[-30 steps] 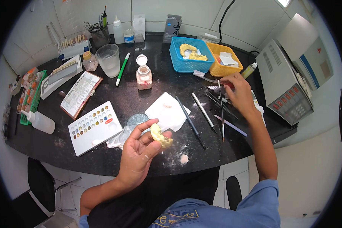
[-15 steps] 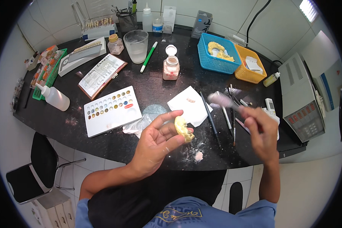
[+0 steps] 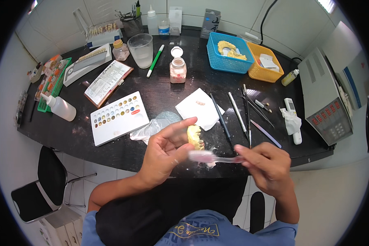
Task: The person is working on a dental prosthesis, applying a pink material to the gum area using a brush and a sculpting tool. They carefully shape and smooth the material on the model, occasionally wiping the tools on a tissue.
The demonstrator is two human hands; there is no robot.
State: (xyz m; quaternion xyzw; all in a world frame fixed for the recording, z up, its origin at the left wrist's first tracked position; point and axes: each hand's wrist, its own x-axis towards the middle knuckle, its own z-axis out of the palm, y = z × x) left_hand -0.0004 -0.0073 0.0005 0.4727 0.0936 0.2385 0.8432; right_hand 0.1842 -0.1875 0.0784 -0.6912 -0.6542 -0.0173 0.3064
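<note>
Between the thumb and fingers of my left hand [image 3: 163, 151] is a yellow dental cast [image 3: 195, 137], its toothed edge turned right. My right hand [image 3: 270, 166] grips the clear handle of a toothbrush [image 3: 203, 156] with a pale pink, blurred head. That head lies just below the cast, by my left thumb; whether they touch I cannot tell. Partly hidden behind the brush, a little pale powder [image 3: 211, 164] is scattered on the black table [image 3: 160, 96]. Beyond my hands lies a white tissue [image 3: 199, 112] with small pinkish pieces on it.
Thin instruments [image 3: 238, 112] lie right of the tissue, near a white handheld device [image 3: 292, 121]. A white palette [image 3: 121, 131] lies left. An open powder jar [image 3: 178, 71], a plastic cup [image 3: 140, 51], a blue basket [image 3: 229, 61] and a yellow basket [image 3: 266, 74] stand farther back.
My right hand has swung the toothbrush left and toward me, from above the instruments to beside the cast. My left hand still holds the cast, turned slightly.
</note>
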